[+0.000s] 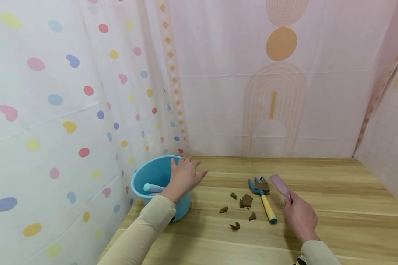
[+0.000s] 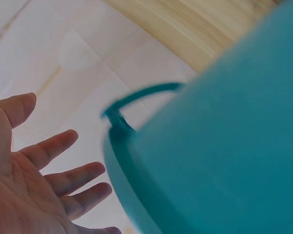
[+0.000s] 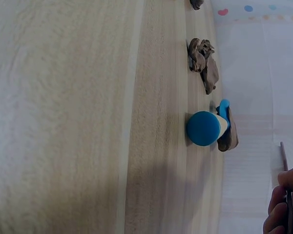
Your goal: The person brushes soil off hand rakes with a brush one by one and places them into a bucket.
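Observation:
My right hand (image 1: 301,216) grips a flat mauve tool (image 1: 280,187) with a rounded, textured end, raised above the table. In the right wrist view, its thin edge shows between the thumb and fingers (image 3: 283,207). My left hand (image 1: 185,177) is spread at the right rim of a blue bucket (image 1: 152,165), holding nothing. The left wrist view shows its fingers (image 2: 73,178) extended beside the bucket's rim and handle (image 2: 141,95). Just left of the mauve tool lies a small garden fork (image 1: 268,208) with a yellow handle and blue tines, a brown lump (image 1: 262,187) on them.
Several brown clay-like pieces (image 1: 247,200) lie scattered on the wooden table (image 1: 345,206) between bucket and fork. Inside the bucket lean a light-blue rod-like handle (image 1: 154,188) and something purple, partly hidden. Patterned curtains (image 1: 212,110) hang behind and at both sides.

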Motion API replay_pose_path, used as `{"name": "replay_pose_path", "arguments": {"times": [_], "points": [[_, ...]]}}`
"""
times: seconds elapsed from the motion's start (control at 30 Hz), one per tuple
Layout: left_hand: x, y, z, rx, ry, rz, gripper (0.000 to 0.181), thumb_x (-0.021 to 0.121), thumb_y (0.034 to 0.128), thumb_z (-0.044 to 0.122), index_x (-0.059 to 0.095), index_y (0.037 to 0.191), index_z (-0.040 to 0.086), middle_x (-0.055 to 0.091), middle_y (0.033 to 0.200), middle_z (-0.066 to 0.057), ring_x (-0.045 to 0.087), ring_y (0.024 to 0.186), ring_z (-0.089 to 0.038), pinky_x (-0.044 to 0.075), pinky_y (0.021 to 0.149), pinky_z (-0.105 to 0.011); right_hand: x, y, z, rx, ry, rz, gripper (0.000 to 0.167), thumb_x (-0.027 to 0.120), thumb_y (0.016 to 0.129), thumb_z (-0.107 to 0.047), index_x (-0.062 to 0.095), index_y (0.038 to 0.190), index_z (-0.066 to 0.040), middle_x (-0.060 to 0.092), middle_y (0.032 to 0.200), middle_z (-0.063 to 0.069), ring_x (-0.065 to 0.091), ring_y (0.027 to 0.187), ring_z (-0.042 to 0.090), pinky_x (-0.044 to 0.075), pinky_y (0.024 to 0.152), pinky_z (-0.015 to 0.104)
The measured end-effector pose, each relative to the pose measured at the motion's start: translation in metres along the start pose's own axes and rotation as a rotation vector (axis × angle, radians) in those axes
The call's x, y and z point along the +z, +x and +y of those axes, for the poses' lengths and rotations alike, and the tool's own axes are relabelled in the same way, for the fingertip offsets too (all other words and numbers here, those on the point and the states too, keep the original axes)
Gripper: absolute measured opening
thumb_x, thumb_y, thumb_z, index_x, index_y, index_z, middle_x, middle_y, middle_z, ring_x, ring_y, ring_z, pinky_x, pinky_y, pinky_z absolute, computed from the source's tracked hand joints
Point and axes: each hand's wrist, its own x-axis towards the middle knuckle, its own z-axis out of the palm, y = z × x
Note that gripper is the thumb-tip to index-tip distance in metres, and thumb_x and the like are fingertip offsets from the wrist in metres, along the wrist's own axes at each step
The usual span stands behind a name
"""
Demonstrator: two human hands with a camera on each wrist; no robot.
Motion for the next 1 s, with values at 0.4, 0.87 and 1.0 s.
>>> {"name": "replay_pose_path", "arguments": {"times": [0.4,0.87,1.0], "points": [[0.033,0.007,0.048,0.186,0.092,0.093,0.048,0.058,0.0977,0.048,0.065,0.130,0.014,0.045,0.146,-0.019,0.036,0.138,-0.037,0.026,0.110,-0.061,-0.005,0.001,0.001,0.018,-0.002,-0.014,0.045,0.052,0.099,-0.016,0.050,0.139,0.003,0.061,0.119,0.032,0.057,0.072,0.031,0.040,0.054,0.040],[0.098,0.007,0.105,0.199,0.195,-0.020,0.045,0.054,0.0968,0.056,0.071,0.119,0.021,0.056,0.136,-0.012,0.049,0.129,-0.030,0.039,0.103,-0.055,-0.005,0.002,0.004,0.035,0.009,-0.011,0.045,0.052,0.099,-0.018,0.050,0.140,0.002,0.060,0.122,0.032,0.060,0.079,0.037,0.043,0.057,0.046],[0.113,0.011,0.119,0.125,0.181,-0.090,0.045,0.054,0.0952,0.059,0.074,0.114,0.022,0.059,0.132,-0.009,0.051,0.125,-0.028,0.041,0.100,-0.054,-0.007,0.004,0.005,0.019,0.004,0.002,0.045,0.051,0.099,-0.018,0.051,0.139,0.002,0.059,0.123,0.032,0.062,0.085,0.041,0.045,0.059,0.050]]}}
